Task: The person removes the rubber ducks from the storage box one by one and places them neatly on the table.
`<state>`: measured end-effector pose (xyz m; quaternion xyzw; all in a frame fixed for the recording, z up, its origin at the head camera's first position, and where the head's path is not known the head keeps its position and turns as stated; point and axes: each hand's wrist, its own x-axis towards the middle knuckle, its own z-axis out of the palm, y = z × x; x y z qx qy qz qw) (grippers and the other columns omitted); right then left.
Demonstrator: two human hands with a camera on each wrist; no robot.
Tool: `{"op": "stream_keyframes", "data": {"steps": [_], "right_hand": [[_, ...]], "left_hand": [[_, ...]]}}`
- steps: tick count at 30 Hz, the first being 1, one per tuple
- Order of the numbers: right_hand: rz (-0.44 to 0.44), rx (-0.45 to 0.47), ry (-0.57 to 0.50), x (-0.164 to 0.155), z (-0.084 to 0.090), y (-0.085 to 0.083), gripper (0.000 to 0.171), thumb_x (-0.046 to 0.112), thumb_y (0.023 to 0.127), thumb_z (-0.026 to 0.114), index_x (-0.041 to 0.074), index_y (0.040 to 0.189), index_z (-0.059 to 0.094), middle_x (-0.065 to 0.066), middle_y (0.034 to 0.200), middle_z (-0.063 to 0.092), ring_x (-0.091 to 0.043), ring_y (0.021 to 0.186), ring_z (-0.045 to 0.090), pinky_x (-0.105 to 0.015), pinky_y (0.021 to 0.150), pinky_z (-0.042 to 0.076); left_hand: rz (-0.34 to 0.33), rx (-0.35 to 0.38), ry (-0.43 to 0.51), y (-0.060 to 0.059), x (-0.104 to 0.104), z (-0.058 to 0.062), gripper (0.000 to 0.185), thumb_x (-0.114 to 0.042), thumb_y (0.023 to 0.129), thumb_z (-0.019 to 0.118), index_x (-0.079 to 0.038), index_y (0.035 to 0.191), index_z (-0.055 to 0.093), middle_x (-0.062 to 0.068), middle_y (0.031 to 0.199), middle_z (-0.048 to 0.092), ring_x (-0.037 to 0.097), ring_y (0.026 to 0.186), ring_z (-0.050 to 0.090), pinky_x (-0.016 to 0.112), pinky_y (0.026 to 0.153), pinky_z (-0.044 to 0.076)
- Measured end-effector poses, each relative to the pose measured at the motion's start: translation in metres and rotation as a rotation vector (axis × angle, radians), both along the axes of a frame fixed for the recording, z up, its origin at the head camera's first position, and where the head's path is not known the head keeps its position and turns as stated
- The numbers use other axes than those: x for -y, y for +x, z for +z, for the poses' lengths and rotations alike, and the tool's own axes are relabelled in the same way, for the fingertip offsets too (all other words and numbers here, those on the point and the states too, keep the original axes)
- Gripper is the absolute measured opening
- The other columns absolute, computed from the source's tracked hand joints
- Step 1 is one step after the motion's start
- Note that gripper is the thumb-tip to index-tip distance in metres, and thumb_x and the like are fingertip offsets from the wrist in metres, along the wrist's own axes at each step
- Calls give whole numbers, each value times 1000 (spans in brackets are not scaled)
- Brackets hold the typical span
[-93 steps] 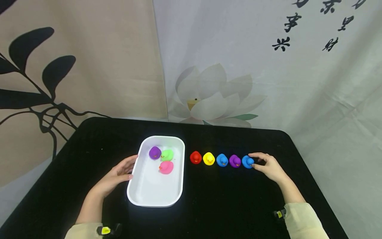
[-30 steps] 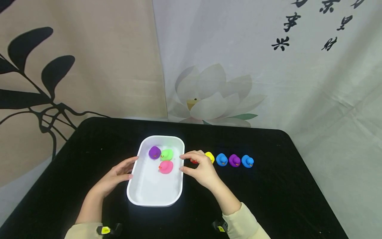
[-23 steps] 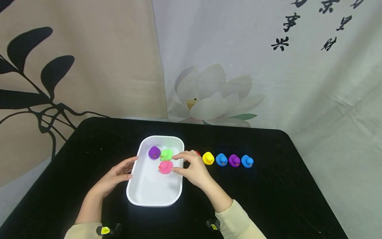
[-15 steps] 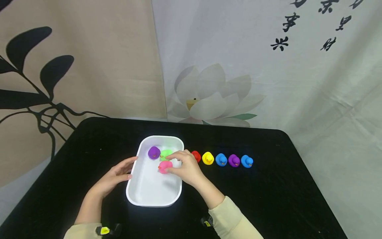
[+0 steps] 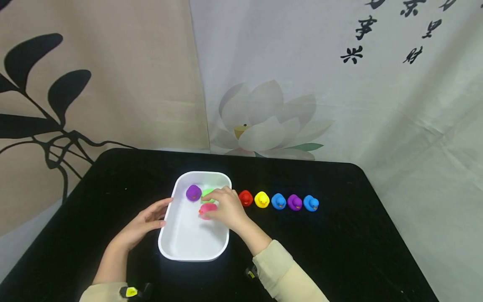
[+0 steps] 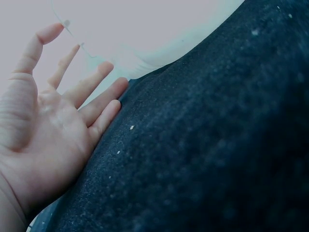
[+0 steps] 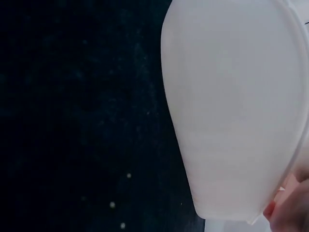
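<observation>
My left hand (image 5: 141, 224) is beside the left wall of the white tray (image 5: 188, 243), thumb and fingertips right at its rim. The left wrist view shows that hand (image 6: 53, 121) with fingers spread, their tips by the tray's side. Over the tray's right half arches my right hand (image 5: 228, 212). Its thumb overlaps a pink rubber duck (image 5: 206, 207), and the forefinger overlaps a green rubber duck (image 5: 208, 192). A purple rubber duck (image 5: 193, 192) sits to their left. The right wrist view shows mostly the tray's outer wall (image 7: 231, 111), with part of that hand (image 7: 292, 208) low at right.
Right of the tray, on the black table (image 5: 320, 251), runs a row of rubber ducks: red (image 5: 245, 198), yellow (image 5: 262, 199), blue (image 5: 279, 201), purple (image 5: 294, 202) and blue (image 5: 311, 203). A printed cloth (image 5: 279, 50) hangs behind the table.
My right hand has left the last blue duck at the row's right end and moved left over the tray, to the pink and green ducks. My left hand stays at the tray's left rim.
</observation>
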<state>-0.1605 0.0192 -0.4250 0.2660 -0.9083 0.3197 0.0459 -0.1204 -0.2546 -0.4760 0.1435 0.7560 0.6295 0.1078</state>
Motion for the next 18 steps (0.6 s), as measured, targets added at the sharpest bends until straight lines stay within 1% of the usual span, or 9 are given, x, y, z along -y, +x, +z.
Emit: {"op": "stream_keyframes", "data": {"steps": [8,15,18], "right_hand": [[-20,-36,132,5,-6,-3,40,37,64,80,24,100,70,11,93,65,-9,86,45,-29,81,35],[-43,-51,212,8,-8,-3,41,39,64,79,25,101,70,11,94,65,-9,85,45,-28,81,35],[-47,-55,239,10,-8,-3,40,39,64,79,25,101,70,12,92,65,-8,84,46,-27,81,35]], "left_hand": [[-15,1,5,-1,-2,-1,56,-12,85,56,-14,137,35,10,139,35,38,121,36,60,86,36],[-21,-22,22,-1,-1,0,57,-9,84,56,-10,137,34,11,138,35,38,121,37,60,85,37],[-14,-15,19,-1,0,-1,58,-10,84,56,-11,137,34,11,138,36,38,121,37,60,85,37]]}}
